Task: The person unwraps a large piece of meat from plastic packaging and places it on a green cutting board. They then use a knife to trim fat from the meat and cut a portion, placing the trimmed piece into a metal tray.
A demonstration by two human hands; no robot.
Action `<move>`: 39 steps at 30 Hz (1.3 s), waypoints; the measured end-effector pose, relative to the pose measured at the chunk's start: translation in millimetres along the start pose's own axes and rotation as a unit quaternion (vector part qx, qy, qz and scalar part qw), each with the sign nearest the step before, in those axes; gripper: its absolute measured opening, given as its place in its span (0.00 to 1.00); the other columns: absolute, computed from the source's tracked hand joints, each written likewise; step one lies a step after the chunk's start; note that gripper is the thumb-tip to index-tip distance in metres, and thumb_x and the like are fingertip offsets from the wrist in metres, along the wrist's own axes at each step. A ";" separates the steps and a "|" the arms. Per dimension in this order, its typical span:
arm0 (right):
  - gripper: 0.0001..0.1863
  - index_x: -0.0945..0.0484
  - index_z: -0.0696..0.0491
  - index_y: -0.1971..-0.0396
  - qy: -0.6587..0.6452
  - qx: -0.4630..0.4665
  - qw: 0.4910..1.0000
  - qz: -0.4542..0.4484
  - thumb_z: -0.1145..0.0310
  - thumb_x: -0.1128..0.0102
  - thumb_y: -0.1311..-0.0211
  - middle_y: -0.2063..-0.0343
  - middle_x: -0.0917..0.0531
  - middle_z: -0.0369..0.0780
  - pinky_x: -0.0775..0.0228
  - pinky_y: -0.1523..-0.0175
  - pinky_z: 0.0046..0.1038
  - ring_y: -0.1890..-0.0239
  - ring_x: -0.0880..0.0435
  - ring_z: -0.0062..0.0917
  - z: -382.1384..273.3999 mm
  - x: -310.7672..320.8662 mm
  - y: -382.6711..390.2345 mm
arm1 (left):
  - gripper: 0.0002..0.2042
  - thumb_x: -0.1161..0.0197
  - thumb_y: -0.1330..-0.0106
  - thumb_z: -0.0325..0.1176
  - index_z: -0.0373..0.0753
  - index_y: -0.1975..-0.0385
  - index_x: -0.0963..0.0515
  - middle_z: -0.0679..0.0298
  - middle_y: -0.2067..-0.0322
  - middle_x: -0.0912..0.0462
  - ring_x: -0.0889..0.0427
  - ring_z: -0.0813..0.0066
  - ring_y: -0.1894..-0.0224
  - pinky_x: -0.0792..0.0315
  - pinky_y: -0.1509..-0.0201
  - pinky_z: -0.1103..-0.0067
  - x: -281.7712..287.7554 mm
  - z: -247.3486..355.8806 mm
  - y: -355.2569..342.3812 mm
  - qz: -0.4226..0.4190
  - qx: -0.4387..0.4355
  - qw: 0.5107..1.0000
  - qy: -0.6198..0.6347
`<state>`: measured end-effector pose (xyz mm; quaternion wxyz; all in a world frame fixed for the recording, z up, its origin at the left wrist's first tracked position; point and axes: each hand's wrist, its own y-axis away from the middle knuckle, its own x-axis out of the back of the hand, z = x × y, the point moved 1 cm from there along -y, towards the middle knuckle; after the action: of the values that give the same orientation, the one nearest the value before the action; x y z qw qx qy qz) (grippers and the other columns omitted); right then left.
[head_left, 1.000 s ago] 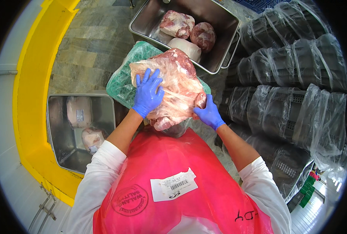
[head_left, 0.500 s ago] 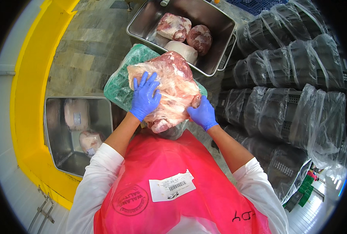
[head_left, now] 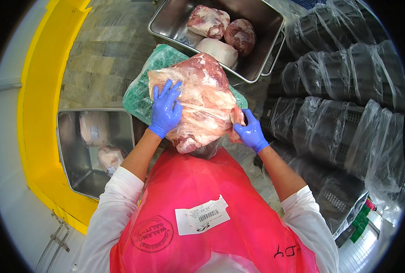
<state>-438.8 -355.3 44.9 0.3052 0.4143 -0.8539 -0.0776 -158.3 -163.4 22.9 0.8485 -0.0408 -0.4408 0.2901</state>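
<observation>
A large slab of raw meat, pale with fat and red at its far edge, lies in front of me over a green surface covered in clear plastic. My left hand, in a blue glove, rests flat on the meat's left side with its fingers stretched out. At the right edge, my blue-gloved right hand is closed on a reddish flap of the same meat, holding it out to the side. Part of the right fingers is hidden behind the flap.
Beyond the meat stands a steel tub holding several meat pieces. A second steel tub at left holds wrapped pieces. Stacked black crates under clear plastic line the right side. A yellow barrier curves along the left.
My right hand has moved right, pulling the flap of meat outward from the slab. My left hand stays on the meat. The whole view has shifted slightly.
</observation>
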 end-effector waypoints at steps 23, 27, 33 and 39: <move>0.30 0.21 0.54 0.45 0.147 -0.028 0.988 -0.040 0.60 0.30 0.51 0.59 0.14 0.58 0.20 0.48 0.44 0.54 0.13 0.54 -23.5 9.3 -25.7 | 0.21 0.43 0.33 0.28 0.40 0.39 0.21 0.58 0.37 0.18 0.27 0.52 0.29 0.49 0.21 0.48 1.3 -1.0 -6.1 0.015 0.035 0.999 0.024; 0.29 0.19 0.54 0.45 0.079 -0.038 0.990 -0.110 0.63 0.29 0.51 0.61 0.12 0.52 0.20 0.48 0.37 0.58 0.11 0.41 -15.7 25.6 -37.9 | 0.20 0.42 0.33 0.28 0.40 0.42 0.19 0.56 0.41 0.16 0.22 0.51 0.33 0.48 0.22 0.48 -0.4 -7.2 -5.7 0.033 0.053 0.997 0.050; 0.31 0.19 0.57 0.41 -0.002 -0.049 0.977 -0.205 0.67 0.27 0.49 0.56 0.13 0.42 0.22 0.45 0.30 0.55 0.15 0.25 -1.6 41.3 -61.0 | 0.20 0.43 0.34 0.26 0.38 0.42 0.19 0.49 0.52 0.13 0.12 0.52 0.54 0.39 0.24 0.54 -1.2 -26.6 -8.8 0.044 0.158 0.977 0.134; 0.32 0.19 0.55 0.39 -0.091 -0.085 0.962 -0.241 0.68 0.26 0.48 0.55 0.12 0.40 0.22 0.45 0.29 0.56 0.15 0.24 1.7 45.0 -61.6 | 0.21 0.44 0.34 0.24 0.37 0.41 0.20 0.47 0.54 0.13 0.13 0.51 0.54 0.34 0.27 0.56 2.4 -23.3 -13.9 0.063 0.087 0.991 0.082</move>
<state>-420.3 -429.2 40.4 0.2324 0.5717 -0.7432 -0.2584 -132.9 -169.3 15.0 0.8622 -0.0179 -0.3393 0.3757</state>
